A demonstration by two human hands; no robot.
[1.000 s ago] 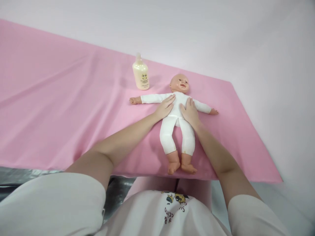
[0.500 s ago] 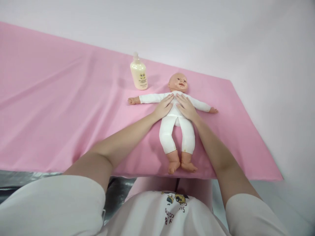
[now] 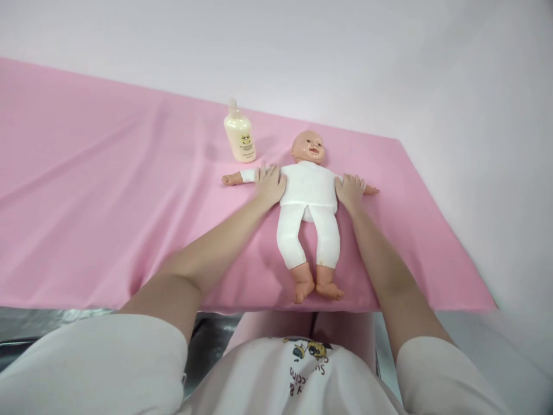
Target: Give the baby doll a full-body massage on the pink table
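Note:
A baby doll with a bald head and a white cloth body lies on its back, arms stretched out to both sides and feet towards me. My left hand rests palm down across the doll's arm on the left, fingers apart over the white sleeve. On the other arm lies my right hand, its fingers also spread over the sleeve. Neither hand is closed around an arm, as far as shows; the palms' undersides are hidden. Both of the doll's small hands stick out past my fingers.
A pump bottle of pale yellow liquid stands upright beyond the doll's arm on the left. Pink cloth with soft folds covers the table, whose near edge runs just in front of my body. A white wall or surface lies behind.
Both my hands have slid outward from the doll's chest, the left one leftward and the right one rightward, onto its arms. The view has shifted slightly; doll and bottle stay in place.

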